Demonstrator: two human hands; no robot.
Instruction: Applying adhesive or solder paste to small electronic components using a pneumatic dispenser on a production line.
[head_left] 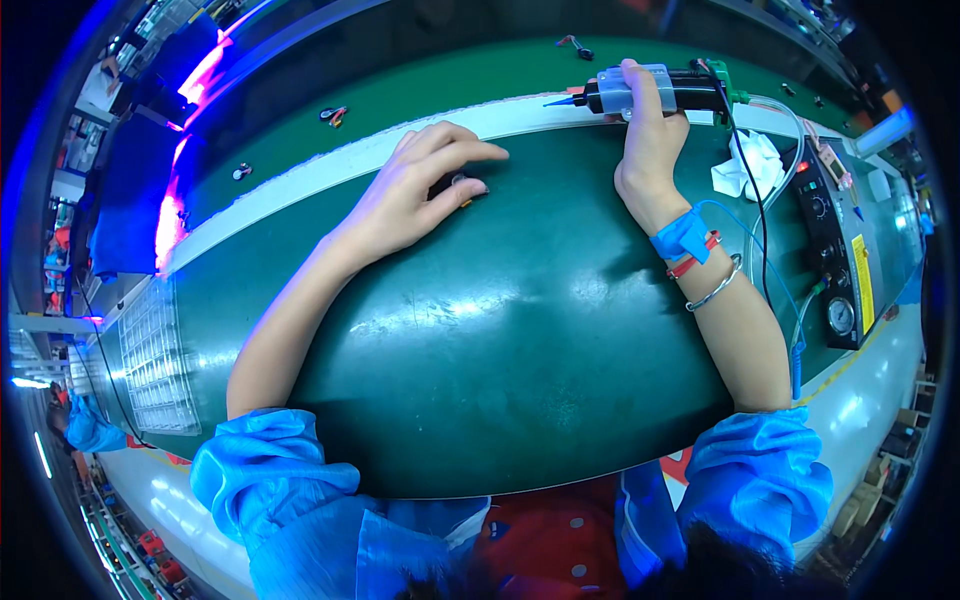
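My right hand [650, 150] is wrapped round a glue dispensing syringe [697, 95] above the white rail. The syringe lies nearly level, its blue needle tip [565, 101] pointing left, with a hose at its right end. My left hand [410, 195] is over the green table, fingers bent and thumb tucked beneath. A small part [467, 203] with dark and yellow bits shows between thumb and fingers; most of it is hidden. A gap separates the needle tip from my left fingertips.
Beyond the white rail [540, 117], a green belt [440, 95] carries several small wired parts [333, 115]. A crumpled white tissue [748, 165] and a black dispenser box [832, 240] with a gauge stand at right. Clear plastic trays [155, 360] lie at left. Hoses and cables run beside my right forearm.
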